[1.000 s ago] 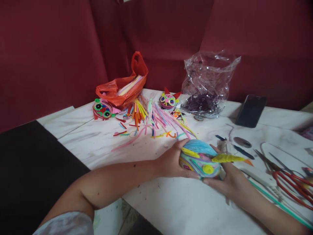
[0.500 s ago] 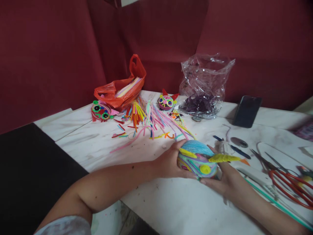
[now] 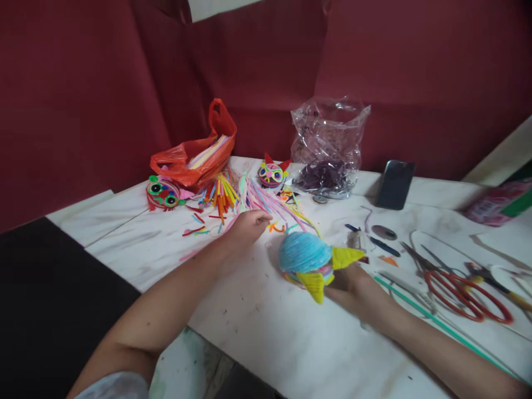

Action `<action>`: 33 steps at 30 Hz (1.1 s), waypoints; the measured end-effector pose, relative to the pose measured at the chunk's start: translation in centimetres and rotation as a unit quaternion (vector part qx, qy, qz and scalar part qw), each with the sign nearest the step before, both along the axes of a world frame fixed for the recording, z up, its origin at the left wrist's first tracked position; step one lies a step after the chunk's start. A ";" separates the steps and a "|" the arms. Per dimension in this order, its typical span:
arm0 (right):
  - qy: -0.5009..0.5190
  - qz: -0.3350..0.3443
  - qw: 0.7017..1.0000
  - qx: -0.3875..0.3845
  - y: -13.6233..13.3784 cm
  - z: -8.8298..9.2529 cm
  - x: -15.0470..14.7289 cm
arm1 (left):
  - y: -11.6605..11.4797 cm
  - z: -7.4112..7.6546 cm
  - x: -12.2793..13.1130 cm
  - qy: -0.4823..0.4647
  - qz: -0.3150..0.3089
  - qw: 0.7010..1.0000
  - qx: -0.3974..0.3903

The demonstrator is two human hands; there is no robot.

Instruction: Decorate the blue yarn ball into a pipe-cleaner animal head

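Note:
My right hand (image 3: 351, 280) holds a round craft ball (image 3: 305, 256) wound in blue and pastel pipe cleaners, with yellow pointed ears, just above the white table (image 3: 291, 343); the ball hides most of its fingers. My left hand (image 3: 247, 223) has reached forward to the loose pile of coloured pipe cleaners (image 3: 249, 194), its fingers curled together at the pile's near edge. Whether it grips a strand is hidden.
An orange bag (image 3: 195, 155) of pipe cleaners, two finished animal faces (image 3: 163, 193) (image 3: 271, 173), a clear plastic bag (image 3: 328, 147) and a phone (image 3: 394, 184) stand at the back. Red-handled scissors (image 3: 461, 282), pliers, a blue pen and a green rod lie at right.
My left hand let go of the ball and moved forward to the pipe cleaner pile. My right hand turned the ball so its blue back faces up. The view shifted right.

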State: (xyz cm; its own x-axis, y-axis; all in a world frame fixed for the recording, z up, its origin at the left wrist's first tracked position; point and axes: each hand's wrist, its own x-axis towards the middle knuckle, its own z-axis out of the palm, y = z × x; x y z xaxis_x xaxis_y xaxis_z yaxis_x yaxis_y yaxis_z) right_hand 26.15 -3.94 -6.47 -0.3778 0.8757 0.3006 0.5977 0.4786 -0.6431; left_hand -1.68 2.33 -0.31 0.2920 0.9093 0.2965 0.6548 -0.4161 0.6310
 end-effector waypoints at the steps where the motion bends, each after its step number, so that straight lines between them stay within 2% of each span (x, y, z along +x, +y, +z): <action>1: -0.013 -0.003 1.000 0.013 0.0 -0.1 0.1 | 0.5 -0.1 0.1 0.037 0.020 0.999 0.006; 4: -0.050 -0.002 0.998 0.043 -0.1 0.1 0.2 | 2.0 -0.4 0.9 0.121 0.006 0.993 0.019; 8: -0.063 0.014 0.996 0.061 -0.3 0.8 -0.1 | 4.1 -1.2 2.0 0.123 -0.052 0.991 0.004; 11: -0.070 0.024 0.995 0.069 -0.3 1.3 -0.2 | 5.2 -1.9 2.4 0.094 -0.070 0.993 -0.010; 16: -0.074 0.050 0.990 0.105 0.0 2.3 0.0 | 5.6 -2.0 1.9 -0.032 -0.027 0.999 -0.035; 18: -0.067 0.059 0.987 0.135 0.4 2.7 0.2 | 5.0 -1.5 1.6 -0.094 -0.019 0.994 -0.060; 20: -0.055 0.040 0.985 0.159 0.9 3.0 0.7 | 3.9 -0.9 1.3 -0.149 -0.022 0.985 -0.083; 24: 0.000 -0.082 0.984 0.160 1.6 4.3 2.2 | 0.6 0.9 1.0 -0.223 -0.033 0.968 -0.107; 27: 0.067 -0.152 0.976 0.143 1.2 6.6 2.5 | -2.0 2.8 1.5 -0.262 -0.053 0.954 -0.133; 30: 0.108 -0.128 0.975 0.144 0.3 9.5 0.9 | -4.1 4.8 2.5 -0.240 -0.076 0.962 -0.106; 33: 0.128 -0.034 0.987 0.091 -0.3 11.7 -2.0 | -5.2 6.2 3.9 -0.257 -0.104 0.958 -0.079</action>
State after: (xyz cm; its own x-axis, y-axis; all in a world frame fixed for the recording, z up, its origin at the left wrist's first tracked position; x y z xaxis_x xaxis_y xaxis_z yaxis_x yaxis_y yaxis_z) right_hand 24.19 -4.27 5.18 -0.2115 0.8185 0.5342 0.4609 0.5655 -0.6839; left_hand 2.25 -2.92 5.88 0.3237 0.8926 0.3137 0.1552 -0.3772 0.9130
